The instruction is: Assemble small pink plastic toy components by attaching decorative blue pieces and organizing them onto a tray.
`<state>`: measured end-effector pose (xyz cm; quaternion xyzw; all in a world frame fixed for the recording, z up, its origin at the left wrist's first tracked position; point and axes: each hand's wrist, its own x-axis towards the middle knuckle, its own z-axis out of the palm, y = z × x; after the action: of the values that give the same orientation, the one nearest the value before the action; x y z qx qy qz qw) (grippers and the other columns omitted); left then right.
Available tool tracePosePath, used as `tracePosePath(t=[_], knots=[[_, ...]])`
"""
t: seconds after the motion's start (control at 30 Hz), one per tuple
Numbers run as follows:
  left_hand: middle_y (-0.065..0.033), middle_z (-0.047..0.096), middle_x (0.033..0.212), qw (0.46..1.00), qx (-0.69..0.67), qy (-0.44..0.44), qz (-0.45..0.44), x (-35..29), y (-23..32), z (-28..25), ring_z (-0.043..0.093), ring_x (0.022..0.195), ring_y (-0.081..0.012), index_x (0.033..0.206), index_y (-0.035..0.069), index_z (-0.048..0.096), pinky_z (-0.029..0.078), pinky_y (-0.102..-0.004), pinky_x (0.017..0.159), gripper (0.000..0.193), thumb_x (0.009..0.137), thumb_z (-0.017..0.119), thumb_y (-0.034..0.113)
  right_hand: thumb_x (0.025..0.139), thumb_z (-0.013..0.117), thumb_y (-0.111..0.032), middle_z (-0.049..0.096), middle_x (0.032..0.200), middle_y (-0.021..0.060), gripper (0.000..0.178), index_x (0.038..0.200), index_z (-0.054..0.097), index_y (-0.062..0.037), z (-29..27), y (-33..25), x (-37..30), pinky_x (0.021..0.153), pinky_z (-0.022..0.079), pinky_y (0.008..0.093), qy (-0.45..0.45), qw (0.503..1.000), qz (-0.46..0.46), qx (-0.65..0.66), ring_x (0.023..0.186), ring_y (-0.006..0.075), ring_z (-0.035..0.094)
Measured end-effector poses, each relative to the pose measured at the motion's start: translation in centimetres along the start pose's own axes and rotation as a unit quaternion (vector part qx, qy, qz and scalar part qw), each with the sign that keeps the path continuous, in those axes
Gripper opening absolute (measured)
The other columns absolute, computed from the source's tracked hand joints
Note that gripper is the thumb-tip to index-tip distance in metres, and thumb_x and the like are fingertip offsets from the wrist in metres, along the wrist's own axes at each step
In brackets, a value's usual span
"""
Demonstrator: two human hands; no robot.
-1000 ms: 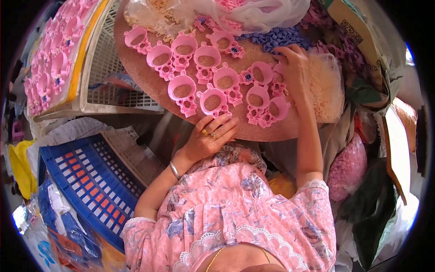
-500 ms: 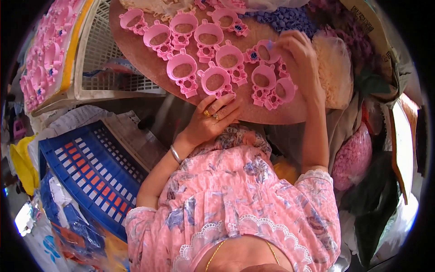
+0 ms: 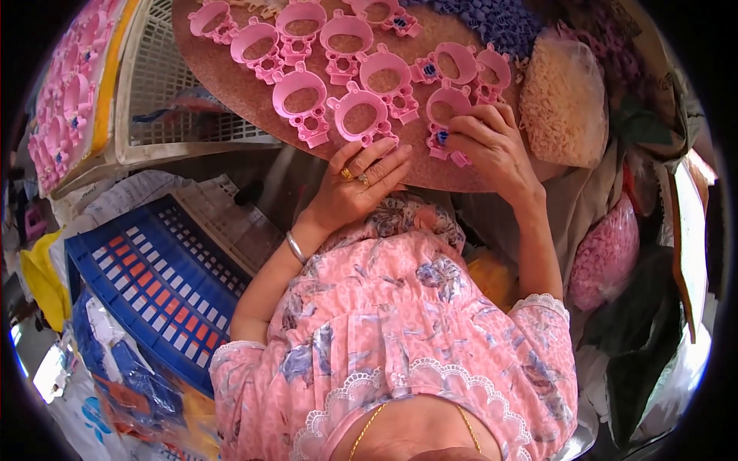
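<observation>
Pink plastic ring-shaped pieces with small ears and a bear-like lower part lie spread over a brown round-edged board (image 3: 231, 96). At the board's near edge, my left hand (image 3: 361, 180) has its fingers stretched out, their tips on the lower end of one pink piece (image 3: 360, 117). My right hand (image 3: 496, 150) is closed, with its fingertips at a small blue plastic piece (image 3: 441, 137) on the lower part of another pink piece (image 3: 448, 103). That hand covers most of a neighbouring pink piece. A similar blue bit (image 3: 427, 70) sits on a piece farther back.
A pile of small blue pieces (image 3: 496, 23) lies at the board's far right, beside a clear bag of cream-coloured pieces (image 3: 565, 104). A white plastic crate (image 3: 196, 77) and a tray of pink pieces (image 3: 73, 100) stand left. Below them leans a blue slotted basket (image 3: 154, 284).
My right hand has come from beside the blue pile back toward me, to the pink piece, which now bears a blue bit. My left hand stays in place; the whole view has shifted slightly.
</observation>
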<state>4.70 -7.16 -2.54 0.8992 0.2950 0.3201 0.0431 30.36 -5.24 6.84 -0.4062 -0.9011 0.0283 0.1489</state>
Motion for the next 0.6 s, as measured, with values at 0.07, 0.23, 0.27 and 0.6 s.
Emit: tracePosePath(t=[0.07, 0.23, 0.27, 0.6], knots=[[0.0039, 0.060, 0.135, 1.000, 0.002, -0.003, -0.001, 0.2, -0.2, 0.2, 0.049, 0.131, -0.0136, 0.117, 0.017, 0.068, 0.026, -0.0362, 0.113, 0.034, 0.086, 0.068, 0.028, 0.065, 0.067, -0.010, 0.062, 0.101, 0.0007, 0.024, 0.089, 0.069, -0.0109, 0.1, 0.3, 0.1, 0.090, 0.042, 0.0361, 0.009, 1.000, -0.001, 0.012, 0.098, 0.0209, 0.057], [0.0033, 0.061, 0.135, 1.000, 0.004, 0.005, 0.002, 0.5, -0.3, 0.2, 0.050, 0.130, -0.0139, 0.118, 0.016, 0.068, 0.026, -0.0368, 0.113, 0.033, 0.086, 0.069, 0.027, 0.066, 0.068, -0.003, 0.063, 0.097, 0.0048, 0.028, 0.093, 0.072, -0.0091, -0.5, 2.0, -0.4, 0.084, 0.045, 0.0374, 0.100, 0.994, 0.047, 0.022, 0.091, 0.0238, 0.059], [0.0033, 0.061, 0.135, 1.000, 0.004, 0.006, 0.003, 0.5, -0.2, 0.0, 0.050, 0.130, -0.0139, 0.118, 0.016, 0.068, 0.026, -0.0368, 0.113, 0.033, 0.086, 0.069, 0.027, 0.068, 0.068, -0.001, 0.064, 0.096, 0.0062, 0.028, 0.095, 0.073, -0.0083, -0.8, 2.4, -0.7, 0.081, 0.047, 0.0381, 0.146, 0.985, 0.095, 0.000, 0.090, 0.0250, 0.060], [0.0009, 0.065, 0.127, 0.998, 0.044, 0.031, 0.044, 1.6, 2.2, -1.5, 0.054, 0.119, -0.0202, 0.115, 0.014, 0.068, 0.030, -0.0400, 0.105, 0.037, 0.084, 0.075, 0.032, 0.088, 0.062, -0.002, 0.067, 0.096, 0.0143, 0.013, 0.098, 0.070, -0.0009, -0.4, 5.8, -1.1, 0.076, 0.051, 0.0359, 0.193, 0.924, 0.329, 0.019, 0.087, 0.0310, 0.065]])
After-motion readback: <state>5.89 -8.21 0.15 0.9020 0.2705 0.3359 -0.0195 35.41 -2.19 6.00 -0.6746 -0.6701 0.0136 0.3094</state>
